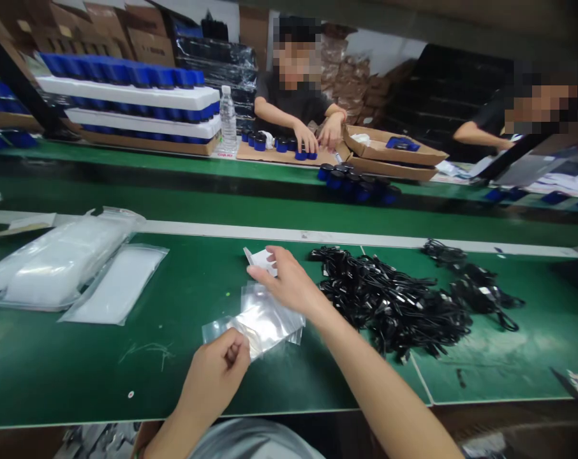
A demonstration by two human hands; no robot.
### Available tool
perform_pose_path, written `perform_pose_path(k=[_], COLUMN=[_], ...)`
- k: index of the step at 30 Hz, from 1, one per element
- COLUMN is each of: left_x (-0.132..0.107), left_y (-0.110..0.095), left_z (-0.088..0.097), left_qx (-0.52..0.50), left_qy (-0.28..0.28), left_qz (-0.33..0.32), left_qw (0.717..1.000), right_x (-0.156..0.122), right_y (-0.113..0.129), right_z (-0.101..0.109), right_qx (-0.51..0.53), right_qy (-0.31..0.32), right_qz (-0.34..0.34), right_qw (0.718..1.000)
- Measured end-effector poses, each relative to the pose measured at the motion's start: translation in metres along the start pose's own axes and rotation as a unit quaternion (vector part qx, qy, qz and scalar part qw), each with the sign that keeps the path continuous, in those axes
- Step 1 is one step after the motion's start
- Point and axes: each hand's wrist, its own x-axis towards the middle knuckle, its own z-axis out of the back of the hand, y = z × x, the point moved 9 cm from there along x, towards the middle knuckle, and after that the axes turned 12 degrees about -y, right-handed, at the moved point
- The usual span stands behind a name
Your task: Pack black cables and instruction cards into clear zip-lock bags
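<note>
My left hand is closed in a pinch on the near end of a clear plastic bag lying on the green table. My right hand reaches over the bag's far end, its fingers closed on a small white card. A big pile of coiled black cables lies just right of my right hand, with a smaller heap of black cables further right.
Stacks of clear bags lie at the left. Beyond a green conveyor strip, two other people work among blue-capped parts, cardboard trays, white foam trays and a water bottle.
</note>
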Motion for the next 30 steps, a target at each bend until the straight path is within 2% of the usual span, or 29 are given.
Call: perform_pose_path(k=[4, 6, 9, 13, 17, 19, 21, 23, 26, 28, 30], left_x=[0.000, -0.001, -0.001, -0.001, -0.001, -0.001, -0.001, 0.000, 0.004, 0.008, 0.012], left_y=[0.001, 0.002, 0.003, 0.004, 0.005, 0.006, 0.007, 0.009, 0.011, 0.012, 0.012], left_z=[0.000, 0.000, 0.000, 0.001, 0.001, 0.001, 0.001, 0.003, 0.009, 0.015, 0.021], left_qx=[-0.003, -0.007, -0.016, -0.035, -0.065, -0.087, -0.114, -0.146, -0.195, -0.218, -0.228], left_qy=[-0.005, -0.006, -0.004, -0.004, -0.004, -0.004, -0.009, -0.019, -0.045, -0.064, -0.081], left_qz=[0.001, 0.002, 0.007, 0.016, 0.030, 0.043, 0.064, 0.092, 0.138, 0.159, 0.166], left_qw=[1.000, 1.000, 1.000, 0.999, 0.997, 0.995, 0.991, 0.985, 0.970, 0.961, 0.956], right_x=[0.046, 0.055, 0.057, 0.055, 0.058, 0.060, 0.059, 0.047, 0.001, -0.038, -0.073], right_y=[-0.014, -0.024, -0.034, -0.039, -0.038, -0.037, -0.034, -0.028, -0.017, -0.013, -0.007], right_z=[-0.031, -0.040, -0.042, -0.037, -0.035, -0.030, -0.017, 0.002, 0.025, 0.028, 0.019], right_qx=[0.027, 0.043, 0.074, 0.108, 0.124, 0.122, 0.113, 0.101, 0.088, 0.082, 0.079], right_qy=[0.098, 0.132, 0.153, 0.145, 0.125, 0.097, 0.037, -0.042, -0.130, -0.146, -0.131], right_qz=[-0.078, -0.109, -0.139, -0.159, -0.149, -0.135, -0.109, -0.066, 0.004, 0.033, 0.082], right_qw=[0.992, 0.984, 0.976, 0.971, 0.973, 0.978, 0.987, 0.992, 0.988, 0.985, 0.985])
